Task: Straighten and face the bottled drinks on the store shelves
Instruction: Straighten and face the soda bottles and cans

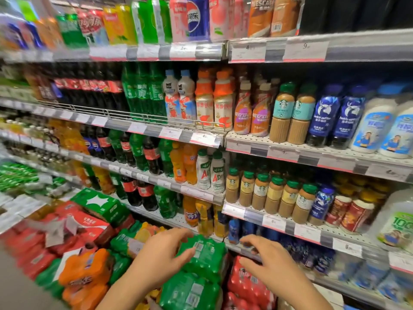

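Store shelves hold rows of bottled drinks. Green soda bottles (pixel 143 92) and dark cola bottles (pixel 89 88) stand on the second shelf, with Nescafe bottles (pixel 252 113) and Starbucks bottles (pixel 283 113) to their right. A lower shelf carries a row of small Starbucks bottles (pixel 268 193). Orange soda bottles (pixel 201 218) stand on the shelf just above my hands. My left hand (pixel 163 253) hovers with loosely spread fingers over a shrink-wrapped green soda pack (pixel 207 253). My right hand (pixel 266 258) is held open in the air beside that pack, holding nothing.
Stacked shrink-wrapped packs fill the floor in front: red cola cases (pixel 82 224), an orange pack (pixel 87 269), green cases (pixel 100 202) and red packs (pixel 245 283). Large white milk-drink bottles (pixel 377 124) stand at the right. Cans line the top shelf (pixel 196 19).
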